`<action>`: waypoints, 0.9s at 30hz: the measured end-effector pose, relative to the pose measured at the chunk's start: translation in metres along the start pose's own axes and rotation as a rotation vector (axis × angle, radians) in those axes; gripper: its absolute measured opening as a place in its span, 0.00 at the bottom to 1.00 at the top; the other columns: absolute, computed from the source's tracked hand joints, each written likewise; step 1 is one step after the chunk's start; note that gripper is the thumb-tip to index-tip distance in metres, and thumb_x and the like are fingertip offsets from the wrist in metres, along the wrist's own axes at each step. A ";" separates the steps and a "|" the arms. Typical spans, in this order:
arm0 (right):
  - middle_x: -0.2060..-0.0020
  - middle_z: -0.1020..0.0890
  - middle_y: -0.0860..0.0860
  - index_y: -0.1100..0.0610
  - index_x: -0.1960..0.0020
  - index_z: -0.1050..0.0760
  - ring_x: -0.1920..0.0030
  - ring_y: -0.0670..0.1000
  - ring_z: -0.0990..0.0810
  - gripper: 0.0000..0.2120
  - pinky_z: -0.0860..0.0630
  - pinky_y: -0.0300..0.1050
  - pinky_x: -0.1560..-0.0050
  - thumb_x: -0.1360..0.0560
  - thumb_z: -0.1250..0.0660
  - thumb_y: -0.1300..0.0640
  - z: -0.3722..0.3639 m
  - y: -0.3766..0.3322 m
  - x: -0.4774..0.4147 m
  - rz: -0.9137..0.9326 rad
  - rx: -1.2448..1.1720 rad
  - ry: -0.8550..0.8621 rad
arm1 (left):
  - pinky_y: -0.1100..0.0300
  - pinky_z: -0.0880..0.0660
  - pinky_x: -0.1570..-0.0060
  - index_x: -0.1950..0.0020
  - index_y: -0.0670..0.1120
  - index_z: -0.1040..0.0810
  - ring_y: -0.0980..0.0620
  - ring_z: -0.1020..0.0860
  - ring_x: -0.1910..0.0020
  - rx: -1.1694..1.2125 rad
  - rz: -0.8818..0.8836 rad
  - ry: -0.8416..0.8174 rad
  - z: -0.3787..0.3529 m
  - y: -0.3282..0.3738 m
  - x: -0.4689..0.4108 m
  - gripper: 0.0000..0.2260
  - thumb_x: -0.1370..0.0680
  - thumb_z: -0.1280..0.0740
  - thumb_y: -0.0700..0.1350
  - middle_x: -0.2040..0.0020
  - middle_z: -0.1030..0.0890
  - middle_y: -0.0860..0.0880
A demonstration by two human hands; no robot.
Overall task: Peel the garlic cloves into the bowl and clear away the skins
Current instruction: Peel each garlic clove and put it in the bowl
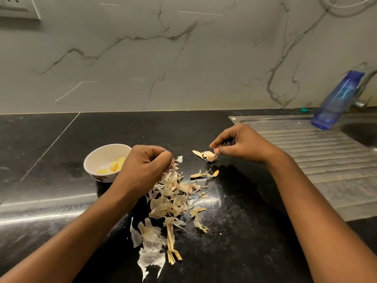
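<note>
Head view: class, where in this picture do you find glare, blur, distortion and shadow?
Head view: glare streaks the black countertop at left and beside the garlic skins; the blue bottle at the right edge looks smeared and leaning, likely wide-angle distortion; the right arm darkens the counter beside it.

Left hand point(145, 164) and right hand point(242, 145) are bare, forearms point(318, 201) uncovered throughout

two hands are showing, the left hand point(145, 162) and the right hand point(242, 145). one bowl point(91, 160) is holding at least three peeled cloves point(114, 166). garlic skins point(171, 201) are lying beyond counting. one blue bottle point(336, 101) and one sink point(326, 160) are showing.
</note>
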State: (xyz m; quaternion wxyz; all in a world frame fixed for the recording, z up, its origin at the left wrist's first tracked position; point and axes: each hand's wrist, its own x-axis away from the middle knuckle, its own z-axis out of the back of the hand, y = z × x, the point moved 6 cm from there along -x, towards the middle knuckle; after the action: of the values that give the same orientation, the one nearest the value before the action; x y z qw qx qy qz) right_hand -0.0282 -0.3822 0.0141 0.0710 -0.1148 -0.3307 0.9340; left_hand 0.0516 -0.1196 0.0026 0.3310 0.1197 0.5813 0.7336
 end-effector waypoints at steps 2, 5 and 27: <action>0.58 0.13 0.45 0.49 0.48 0.11 0.59 0.46 0.18 0.09 0.24 0.37 0.59 0.26 0.20 0.59 -0.003 -0.001 0.000 -0.002 0.007 -0.033 | 0.65 0.28 0.71 0.61 0.40 0.14 0.54 0.26 0.70 0.023 -0.006 0.006 0.000 0.003 0.001 0.14 0.19 0.34 0.37 0.65 0.17 0.40; 0.55 0.15 0.46 0.46 0.48 0.11 0.55 0.57 0.18 0.10 0.22 0.46 0.58 0.27 0.19 0.56 -0.008 -0.002 0.000 -0.001 0.058 -0.058 | 0.64 0.24 0.69 0.56 0.45 0.11 0.54 0.22 0.69 0.037 -0.008 -0.003 0.000 0.004 0.000 0.09 0.19 0.30 0.38 0.63 0.14 0.44; 0.49 0.11 0.50 0.55 0.42 0.14 0.49 0.50 0.13 0.08 0.18 0.42 0.51 0.21 0.24 0.57 -0.029 -0.047 0.005 0.171 -0.273 -0.171 | 0.60 0.18 0.61 0.48 0.44 0.12 0.49 0.17 0.62 0.103 0.040 -0.068 -0.002 -0.003 0.000 0.06 0.19 0.30 0.39 0.58 0.13 0.42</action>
State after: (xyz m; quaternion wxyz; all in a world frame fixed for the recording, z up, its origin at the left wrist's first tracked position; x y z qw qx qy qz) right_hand -0.0224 -0.3275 0.0215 -0.0530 -0.0712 -0.4484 0.8894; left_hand 0.0516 -0.1202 -0.0010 0.3292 0.1730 0.6043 0.7046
